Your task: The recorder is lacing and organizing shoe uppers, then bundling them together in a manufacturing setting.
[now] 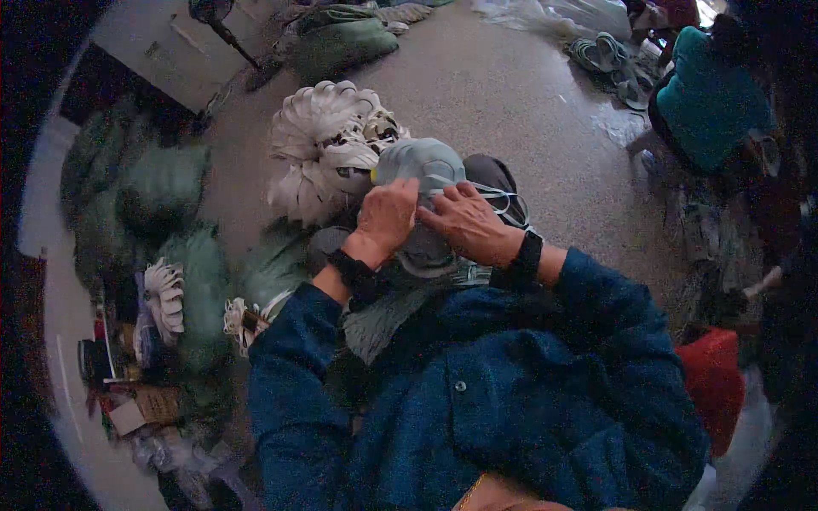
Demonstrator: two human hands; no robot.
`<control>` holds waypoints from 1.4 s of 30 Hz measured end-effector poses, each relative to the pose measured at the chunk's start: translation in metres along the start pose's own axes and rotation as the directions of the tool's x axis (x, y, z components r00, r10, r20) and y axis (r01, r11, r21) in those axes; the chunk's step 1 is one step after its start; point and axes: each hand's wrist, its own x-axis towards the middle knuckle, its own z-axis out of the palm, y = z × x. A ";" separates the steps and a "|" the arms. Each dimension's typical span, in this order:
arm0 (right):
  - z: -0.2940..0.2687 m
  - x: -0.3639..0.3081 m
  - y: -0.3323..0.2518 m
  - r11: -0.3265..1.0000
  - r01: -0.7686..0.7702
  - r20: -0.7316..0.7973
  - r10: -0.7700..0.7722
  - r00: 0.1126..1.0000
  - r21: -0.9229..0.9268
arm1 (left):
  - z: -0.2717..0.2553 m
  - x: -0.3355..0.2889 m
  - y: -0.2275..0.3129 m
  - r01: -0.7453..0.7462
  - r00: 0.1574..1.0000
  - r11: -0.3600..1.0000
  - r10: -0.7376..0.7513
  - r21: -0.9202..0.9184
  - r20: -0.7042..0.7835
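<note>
A nested stack of pale grey-green cup-shaped pieces with thin straps rests over my knees. They resemble moulded masks, but I cannot make out their exact kind. My left hand is closed at the near edge of the stack, thumb and fingers pressed together. Close beside it, my right hand has its fingers bent onto the same edge. Pale strap loops trail off to the right of the stack. What lies under my fingertips is hidden. Just left and beyond, a fanned pile of whitish cup-shaped pieces sits on the floor.
Green sacks fill the left side, with another green bundle at the far end. A smaller fanned stack stands near a cardboard box. At far right a person in teal bends over. Something red lies by my right elbow.
</note>
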 end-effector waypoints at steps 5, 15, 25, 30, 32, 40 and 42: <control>0.001 -0.008 -0.001 0.999 0.035 -0.057 -0.034 0.998 0.018 | 0.004 -0.001 -0.004 -0.062 0.998 0.996 0.061 -0.063 -0.026; 0.008 0.016 0.010 0.909 -0.278 0.036 0.281 0.959 0.311 | 0.006 0.002 -0.011 0.006 0.999 0.918 -0.020 -0.397 -0.032; 0.005 0.037 0.009 0.954 -0.300 0.136 0.294 0.946 0.020 | 0.026 -0.005 -0.003 0.040 0.987 0.957 -0.082 -0.287 -0.135; 0.005 0.025 0.016 0.949 -0.298 0.122 0.284 0.951 0.108 | 0.032 0.001 0.004 0.018 0.993 0.988 -0.035 -0.151 -0.108; 0.014 0.024 0.016 0.959 -0.269 0.159 0.253 0.954 0.087 | 0.034 -0.001 -0.005 -0.002 0.995 0.973 -0.022 -0.232 -0.100; 0.013 0.021 0.013 0.965 -0.235 0.078 0.227 0.971 0.117 | 0.026 0.006 -0.015 0.046 0.998 0.910 -0.056 -0.412 -0.011; 0.015 0.025 0.010 0.965 -0.245 0.104 0.235 0.966 0.093 | 0.022 0.005 -0.014 0.059 0.998 0.902 -0.061 -0.427 0.009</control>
